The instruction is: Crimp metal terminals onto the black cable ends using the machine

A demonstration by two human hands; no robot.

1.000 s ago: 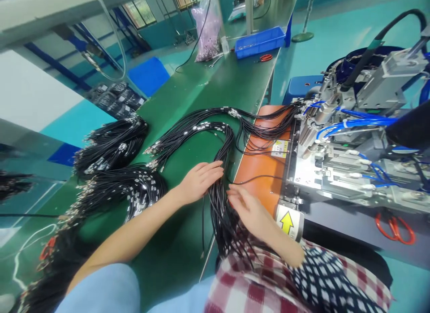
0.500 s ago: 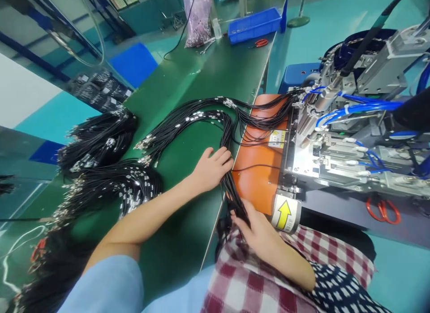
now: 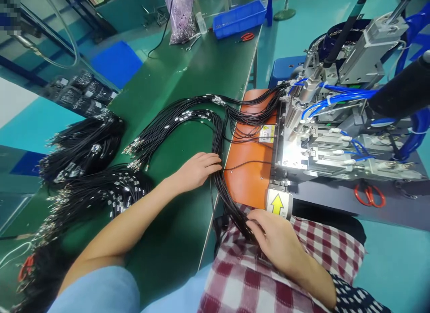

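Observation:
A long bundle of thin black cables (image 3: 218, 138) curves over the green table, drops past its edge and runs down to my lap. At the table edge, the fingers of my left hand (image 3: 196, 171) are closed together against this bundle, their tips partly hidden. Lower down, over the checked apron, my right hand (image 3: 277, 234) has its thumb and fingers bent in a pinch at the bundle's lower part. The cable ends there are hidden. A second group of black cables (image 3: 255, 118) reaches from the table across an orange plate (image 3: 248, 187) to the machine.
A metal machine (image 3: 295, 147) with blue air hoses stands at the right, red-handled scissors (image 3: 369, 196) beside it. More cable heaps (image 3: 87, 147) lie at left. A blue bin (image 3: 238, 19), red-handled pliers (image 3: 247, 36) and a bag of small parts (image 3: 181, 17) sit at the far end.
My right hand has shifted right and down along the bundle. My left hand has drawn back from over the cables to their left side. The whole view has shifted slightly.

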